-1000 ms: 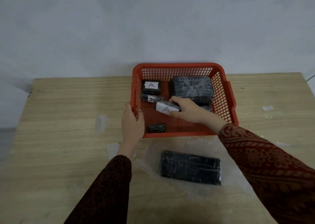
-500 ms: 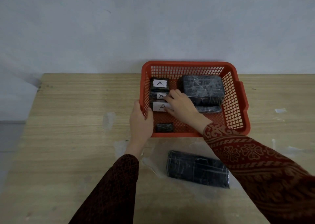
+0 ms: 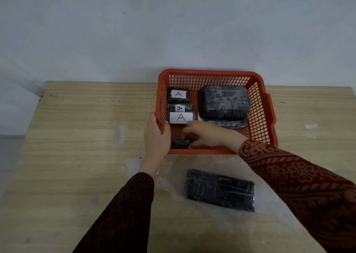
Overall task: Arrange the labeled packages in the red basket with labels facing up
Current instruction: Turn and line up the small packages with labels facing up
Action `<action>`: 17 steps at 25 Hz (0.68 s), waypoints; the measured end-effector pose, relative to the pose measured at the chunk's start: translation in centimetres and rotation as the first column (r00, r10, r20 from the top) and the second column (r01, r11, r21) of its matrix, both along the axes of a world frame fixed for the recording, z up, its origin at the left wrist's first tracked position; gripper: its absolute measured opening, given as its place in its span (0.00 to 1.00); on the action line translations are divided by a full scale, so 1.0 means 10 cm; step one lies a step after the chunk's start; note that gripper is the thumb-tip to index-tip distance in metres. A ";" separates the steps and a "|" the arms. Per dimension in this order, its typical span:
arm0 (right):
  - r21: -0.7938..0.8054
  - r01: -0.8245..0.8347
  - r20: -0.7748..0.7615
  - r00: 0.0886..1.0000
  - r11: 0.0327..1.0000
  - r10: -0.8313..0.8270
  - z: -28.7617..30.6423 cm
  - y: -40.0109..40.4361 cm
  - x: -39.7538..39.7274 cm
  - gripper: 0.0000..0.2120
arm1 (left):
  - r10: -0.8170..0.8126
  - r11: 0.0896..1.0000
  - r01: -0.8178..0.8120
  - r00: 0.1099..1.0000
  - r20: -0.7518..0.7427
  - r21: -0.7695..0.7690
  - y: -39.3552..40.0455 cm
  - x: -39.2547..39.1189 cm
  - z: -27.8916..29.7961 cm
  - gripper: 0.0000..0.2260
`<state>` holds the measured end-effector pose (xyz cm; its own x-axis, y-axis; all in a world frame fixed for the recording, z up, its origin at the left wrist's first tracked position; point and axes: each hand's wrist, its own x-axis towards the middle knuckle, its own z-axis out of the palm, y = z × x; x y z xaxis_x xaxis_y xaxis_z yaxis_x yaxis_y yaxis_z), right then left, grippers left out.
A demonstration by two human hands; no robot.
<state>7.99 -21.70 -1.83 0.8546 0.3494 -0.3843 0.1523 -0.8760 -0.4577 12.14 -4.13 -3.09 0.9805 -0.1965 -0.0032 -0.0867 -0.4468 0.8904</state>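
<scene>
The red basket stands at the table's far edge. Along its left side lie three black packages with white "A" labels facing up: a far one, a middle one and a near one. A big black wrapped package fills the right side, on top of a flatter one. A small black package with no label showing lies in the near left corner. My left hand grips the basket's left wall. My right hand is inside the basket, fingers on the small package.
A long black wrapped package lies on a sheet of clear plastic on the wooden table in front of the basket. Bits of tape or plastic dot the table. A pale wall rises just behind the basket.
My right hand set the labelled package down in the left row, label up, let go of it, and moved toward me to the small package in the near corner. The left hand stayed.
</scene>
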 end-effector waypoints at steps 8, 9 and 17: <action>-0.046 0.012 0.010 1.000 0.999 -0.011 -0.07 0.17 0.07 0.10 | -0.010 1.000 0.010 1.000 0.001 -0.005 0.00 -0.01 0.03 0.06; 0.016 0.084 -0.002 0.997 0.996 -0.084 -0.06 0.15 0.07 0.09 | -0.009 1.000 0.010 1.000 0.006 -0.005 0.01 -0.01 0.02 0.06; 0.156 0.460 0.215 0.848 0.874 -0.485 -0.03 0.20 0.06 0.07 | -0.018 1.000 0.018 1.000 0.013 -0.004 0.01 -0.01 0.01 0.04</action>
<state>8.59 -19.75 -2.11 0.9866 -0.0962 -0.1317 -0.1531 -0.8241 -0.5454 12.04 -4.01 -3.00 0.9768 -0.2141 0.0100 -0.1058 -0.4414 0.8910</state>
